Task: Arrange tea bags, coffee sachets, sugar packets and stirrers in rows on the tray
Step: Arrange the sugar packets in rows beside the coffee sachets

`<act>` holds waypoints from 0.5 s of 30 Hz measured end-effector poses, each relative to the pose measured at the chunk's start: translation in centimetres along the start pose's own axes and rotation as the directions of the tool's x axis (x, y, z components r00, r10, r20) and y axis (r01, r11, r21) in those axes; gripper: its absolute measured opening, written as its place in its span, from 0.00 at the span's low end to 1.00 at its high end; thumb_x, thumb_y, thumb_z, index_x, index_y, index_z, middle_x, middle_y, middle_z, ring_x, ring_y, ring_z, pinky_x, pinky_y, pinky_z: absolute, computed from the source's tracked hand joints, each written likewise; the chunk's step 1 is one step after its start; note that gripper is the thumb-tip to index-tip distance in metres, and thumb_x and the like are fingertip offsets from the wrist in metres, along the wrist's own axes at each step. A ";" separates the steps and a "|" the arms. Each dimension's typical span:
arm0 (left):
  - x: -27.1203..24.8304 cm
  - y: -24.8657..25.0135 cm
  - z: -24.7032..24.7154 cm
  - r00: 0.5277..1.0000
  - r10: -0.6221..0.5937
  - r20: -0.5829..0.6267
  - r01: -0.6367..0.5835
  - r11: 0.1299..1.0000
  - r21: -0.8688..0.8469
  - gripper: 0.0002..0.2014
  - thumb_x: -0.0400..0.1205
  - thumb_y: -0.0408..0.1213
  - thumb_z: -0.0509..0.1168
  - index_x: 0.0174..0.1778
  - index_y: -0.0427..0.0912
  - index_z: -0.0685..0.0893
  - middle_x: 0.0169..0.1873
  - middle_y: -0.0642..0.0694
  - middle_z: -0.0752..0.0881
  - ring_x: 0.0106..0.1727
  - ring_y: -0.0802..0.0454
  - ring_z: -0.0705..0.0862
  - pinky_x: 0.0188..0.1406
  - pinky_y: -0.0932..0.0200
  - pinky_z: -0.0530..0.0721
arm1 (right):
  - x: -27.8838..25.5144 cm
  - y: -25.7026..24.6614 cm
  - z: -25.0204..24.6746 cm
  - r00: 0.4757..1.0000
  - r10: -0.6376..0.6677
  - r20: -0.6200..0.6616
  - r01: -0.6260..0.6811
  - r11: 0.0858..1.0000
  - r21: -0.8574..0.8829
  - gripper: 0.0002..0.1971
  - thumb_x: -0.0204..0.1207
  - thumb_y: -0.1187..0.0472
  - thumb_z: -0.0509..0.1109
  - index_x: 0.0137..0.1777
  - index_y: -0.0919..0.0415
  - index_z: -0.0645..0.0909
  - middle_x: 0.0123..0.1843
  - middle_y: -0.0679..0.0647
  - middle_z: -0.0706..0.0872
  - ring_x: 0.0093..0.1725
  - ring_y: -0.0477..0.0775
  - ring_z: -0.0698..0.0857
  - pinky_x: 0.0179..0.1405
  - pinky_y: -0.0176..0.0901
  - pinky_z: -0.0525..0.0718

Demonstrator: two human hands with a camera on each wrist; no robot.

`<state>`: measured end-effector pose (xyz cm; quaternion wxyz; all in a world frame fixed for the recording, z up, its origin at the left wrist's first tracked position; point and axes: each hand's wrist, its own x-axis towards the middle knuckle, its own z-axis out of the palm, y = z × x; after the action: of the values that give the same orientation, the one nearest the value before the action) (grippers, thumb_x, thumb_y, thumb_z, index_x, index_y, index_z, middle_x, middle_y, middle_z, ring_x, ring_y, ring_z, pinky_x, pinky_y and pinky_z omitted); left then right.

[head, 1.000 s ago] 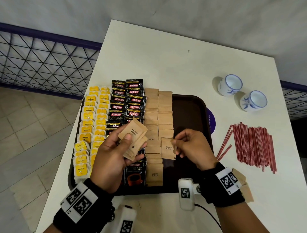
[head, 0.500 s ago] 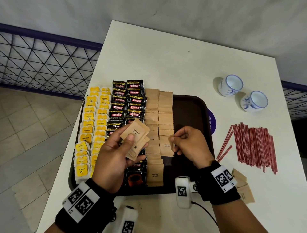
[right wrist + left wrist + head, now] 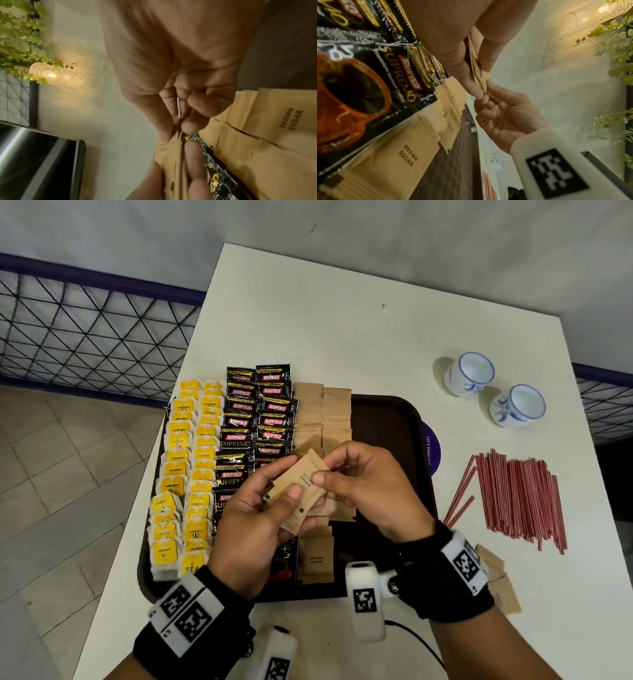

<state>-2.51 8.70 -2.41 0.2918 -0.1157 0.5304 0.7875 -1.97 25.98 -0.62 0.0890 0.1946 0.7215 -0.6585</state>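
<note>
A dark brown tray (image 3: 394, 419) holds rows of yellow tea bags (image 3: 178, 460), black Kopiko coffee sachets (image 3: 257, 412) and brown sugar packets (image 3: 323, 412). Above its middle my left hand (image 3: 253, 522) grips a fanned stack of sugar packets (image 3: 301, 491). My right hand (image 3: 370, 491) pinches the top packet of that stack between thumb and forefinger. The left wrist view shows the stack's serrated edges (image 3: 477, 73) pinched from both sides. Red stirrers (image 3: 513, 494) lie on the table to the right of the tray.
Two white and blue cups (image 3: 471, 373) stand at the back right of the white table (image 3: 342, 320). A few loose sugar packets (image 3: 503, 587) lie by my right wrist. A railing (image 3: 85, 330) and floor drop off left of the table.
My right hand let go of a packet at the near end of the second sugar row, then moved left to the stack in my left hand and pinched its top packet.
</note>
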 end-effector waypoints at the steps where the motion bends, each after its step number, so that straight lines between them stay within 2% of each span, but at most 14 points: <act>1: 0.0 0.0 -0.1 1.000 -0.017 0.010 0.017 1.000 -0.016 0.20 0.84 0.24 0.63 0.67 0.50 0.84 0.56 0.42 0.92 0.52 0.37 0.93 0.39 0.51 0.93 | 0.0 0.0 0.0 1.000 0.011 -0.020 -0.011 0.999 0.030 0.06 0.72 0.71 0.79 0.45 0.65 0.84 0.39 0.56 0.87 0.28 0.45 0.82 0.24 0.28 0.75; 6: -0.1 0.2 -1.3 0.999 -0.039 0.009 0.039 0.999 -0.027 0.22 0.85 0.21 0.61 0.68 0.49 0.84 0.58 0.40 0.91 0.55 0.35 0.92 0.43 0.49 0.93 | 0.0 0.2 -1.9 0.992 0.038 -0.120 -0.018 0.986 0.167 0.06 0.75 0.73 0.75 0.47 0.67 0.81 0.35 0.60 0.86 0.27 0.51 0.84 0.19 0.36 0.74; 9: -0.1 0.4 -2.1 0.999 -0.029 -0.017 0.028 0.998 -0.049 0.22 0.85 0.21 0.60 0.69 0.49 0.84 0.57 0.40 0.91 0.56 0.34 0.91 0.46 0.48 0.93 | -0.4 1.1 -4.4 0.987 0.039 -0.158 -0.028 0.997 0.071 0.03 0.77 0.73 0.74 0.46 0.67 0.83 0.34 0.62 0.89 0.30 0.54 0.84 0.22 0.39 0.77; 13: -0.2 0.6 -2.6 0.999 -0.020 -0.025 0.018 0.998 -0.063 0.23 0.85 0.21 0.60 0.69 0.49 0.84 0.59 0.39 0.90 0.56 0.33 0.91 0.43 0.50 0.93 | -1.5 2.7 -6.2 0.980 0.146 -0.134 -0.163 0.978 -0.127 0.05 0.79 0.75 0.70 0.47 0.66 0.86 0.36 0.69 0.89 0.32 0.59 0.84 0.24 0.39 0.80; 15: -0.2 0.5 -2.6 1.000 -0.016 -0.022 0.015 0.998 -0.057 0.23 0.85 0.21 0.60 0.69 0.49 0.84 0.59 0.38 0.90 0.56 0.33 0.91 0.44 0.50 0.93 | -1.8 3.5 -6.2 0.974 0.196 -0.116 -0.216 0.956 -0.199 0.05 0.79 0.74 0.71 0.47 0.67 0.87 0.35 0.69 0.89 0.30 0.57 0.84 0.24 0.37 0.80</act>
<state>-2.99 6.16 -2.94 0.2883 -0.1371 0.5100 0.7987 1.86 32.01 -2.36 0.1429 0.2893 0.7662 -0.5558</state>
